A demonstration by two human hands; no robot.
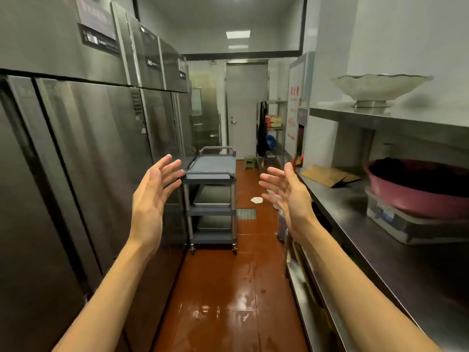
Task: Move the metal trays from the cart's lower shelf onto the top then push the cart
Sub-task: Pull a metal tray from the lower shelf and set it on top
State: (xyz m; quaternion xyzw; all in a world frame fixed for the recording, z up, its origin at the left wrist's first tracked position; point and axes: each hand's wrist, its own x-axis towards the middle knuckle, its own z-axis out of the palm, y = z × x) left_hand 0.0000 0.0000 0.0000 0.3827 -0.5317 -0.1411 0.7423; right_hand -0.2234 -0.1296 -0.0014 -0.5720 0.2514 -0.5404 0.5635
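Before the cart [210, 174], 2 hands (left hand [152, 194], right hand [286, 191]) hover, fingers spread.

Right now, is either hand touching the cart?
Apart. The head view shows the left hand and right hand open in mid-air, the cart farther down the aisle.

Open aisle to cart [210, 171] — fridges [83, 148] left, counter [380, 240] right
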